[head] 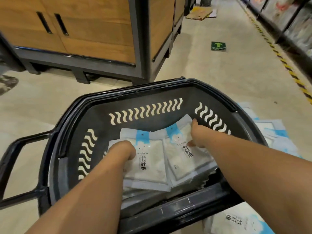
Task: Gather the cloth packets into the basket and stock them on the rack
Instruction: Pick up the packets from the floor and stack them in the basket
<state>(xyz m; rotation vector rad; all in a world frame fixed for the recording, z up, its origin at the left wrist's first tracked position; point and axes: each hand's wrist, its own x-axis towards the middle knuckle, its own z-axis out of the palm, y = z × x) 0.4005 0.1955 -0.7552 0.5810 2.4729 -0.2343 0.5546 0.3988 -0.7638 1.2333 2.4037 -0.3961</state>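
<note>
Curling inward, the fingers (129,152) of the left hand (124,149) close on the 9 o'clock edge of the left packet (150,168). Their tips are hidden, so how far they reach under it cannot be told. The right hand (197,135) pinches the right packet (184,159) at its 2 o'clock corner: the thumb (191,143) presses the printed face and the other fingers reach over the far edge. Both packets lie face up and side by side, their inner edges overlapping, on top of further packets stacked beneath them. All of these sit on the floor of the black basket (135,92), towards its 6 o'clock wall. The basket's loop handle (15,166) juts out at 9 o'clock.

Outside the basket, loose packets (276,137) lie on the beige floor at 3 o'clock, and one more packet (236,222) lies at 5 o'clock, its print upside down. At 11 o'clock stands a wooden cabinet (92,27) on a dark frame. At 1 o'clock a green arrow sign (218,46) is stuck to the floor, with striped tape (287,65) running alongside the shelving (295,22) at 2 o'clock.
</note>
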